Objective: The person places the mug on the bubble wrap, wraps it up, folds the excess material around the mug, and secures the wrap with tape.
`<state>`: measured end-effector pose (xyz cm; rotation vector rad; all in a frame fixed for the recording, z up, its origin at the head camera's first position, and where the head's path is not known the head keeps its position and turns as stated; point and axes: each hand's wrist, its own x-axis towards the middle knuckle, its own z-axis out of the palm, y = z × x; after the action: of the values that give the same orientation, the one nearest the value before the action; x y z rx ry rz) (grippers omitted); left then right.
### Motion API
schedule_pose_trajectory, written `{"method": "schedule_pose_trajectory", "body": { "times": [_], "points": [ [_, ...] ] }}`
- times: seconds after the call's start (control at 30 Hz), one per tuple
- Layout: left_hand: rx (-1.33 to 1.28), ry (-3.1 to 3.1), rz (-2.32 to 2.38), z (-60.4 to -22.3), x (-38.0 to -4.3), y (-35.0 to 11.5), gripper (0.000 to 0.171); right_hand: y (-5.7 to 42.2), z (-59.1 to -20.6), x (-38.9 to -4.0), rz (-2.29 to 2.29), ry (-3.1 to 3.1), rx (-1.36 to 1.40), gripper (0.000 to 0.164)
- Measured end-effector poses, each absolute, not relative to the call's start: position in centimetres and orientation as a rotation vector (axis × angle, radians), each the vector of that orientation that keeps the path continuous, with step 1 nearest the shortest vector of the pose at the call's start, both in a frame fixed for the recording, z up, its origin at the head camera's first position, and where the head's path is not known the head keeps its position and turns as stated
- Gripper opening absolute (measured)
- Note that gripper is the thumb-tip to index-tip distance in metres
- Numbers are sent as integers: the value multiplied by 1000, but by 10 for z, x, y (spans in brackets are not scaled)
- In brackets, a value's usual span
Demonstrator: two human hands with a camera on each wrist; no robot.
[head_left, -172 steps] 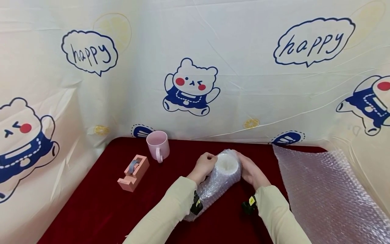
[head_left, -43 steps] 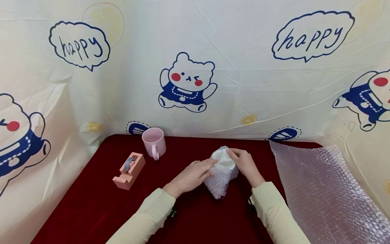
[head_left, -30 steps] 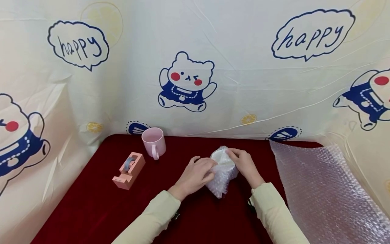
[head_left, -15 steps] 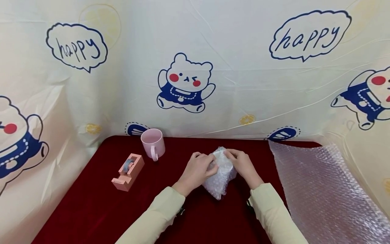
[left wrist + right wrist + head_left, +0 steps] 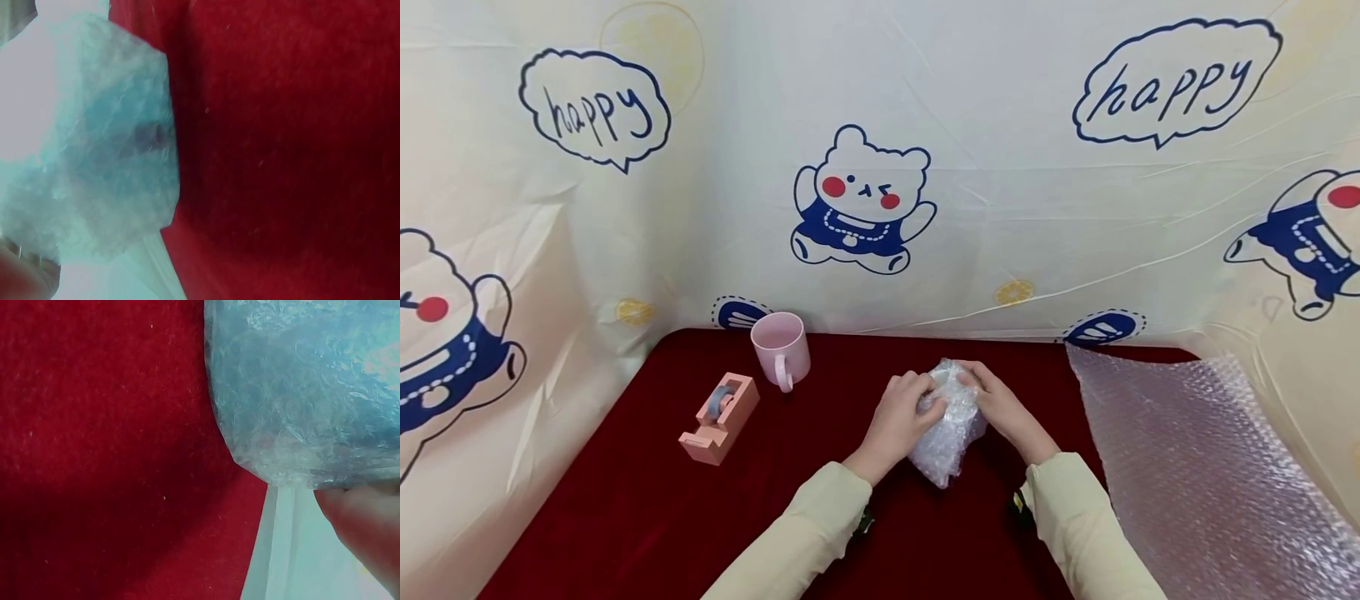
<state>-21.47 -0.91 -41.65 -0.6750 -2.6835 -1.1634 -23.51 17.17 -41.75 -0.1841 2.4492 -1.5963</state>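
At the right of centre on the table stands a white cup-like thing wrapped in bubble wrap (image 5: 946, 442); the wrap lies over its round top, so its kind is mostly hidden. My left hand (image 5: 904, 417) curls its fingers and thumb on the wrap at the upper left side. On the opposite side, my right hand (image 5: 997, 406) holds the wrap near the top edge. The left wrist view has the bundle (image 5: 119, 144) close up and blurred. From the right wrist, the wrap's bubbly side (image 5: 300, 406) appears with part of my hand (image 5: 362, 525) below it.
A pink mug (image 5: 781, 354) stands at the back left. In front of it sits a pink tape dispenser (image 5: 721, 421) with a grey-blue roll. A large bubble wrap sheet (image 5: 1195, 467) covers the right side of the dark red table cloth (image 5: 625, 500). A printed curtain (image 5: 1000, 167) hangs behind.
The long wrap end that reached toward me has been folded in over the white rim. My left hand has gone from lying flat to curling at the top; the right stays near the upper edge.
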Motion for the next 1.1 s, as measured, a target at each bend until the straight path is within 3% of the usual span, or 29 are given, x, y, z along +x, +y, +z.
{"method": "schedule_pose_trajectory", "body": {
  "times": [0.1,0.27,0.37,1.1],
  "points": [
    [-574,-2681,-1363,-418,-215,-7,19,172,-419,-236,-1633,2375,-197,49],
    [-419,-2693,-1660,-422,-218,-8,57,173,-421,-238,-1667,2307,-237,51],
    [-352,-2743,-1764,-424,-220,-8,71,175,-421,-237,-1648,2311,-269,51],
    [-178,-2801,-1671,-415,-218,1,55,181,-422,-235,-1626,2343,-355,55]
  ]
}}
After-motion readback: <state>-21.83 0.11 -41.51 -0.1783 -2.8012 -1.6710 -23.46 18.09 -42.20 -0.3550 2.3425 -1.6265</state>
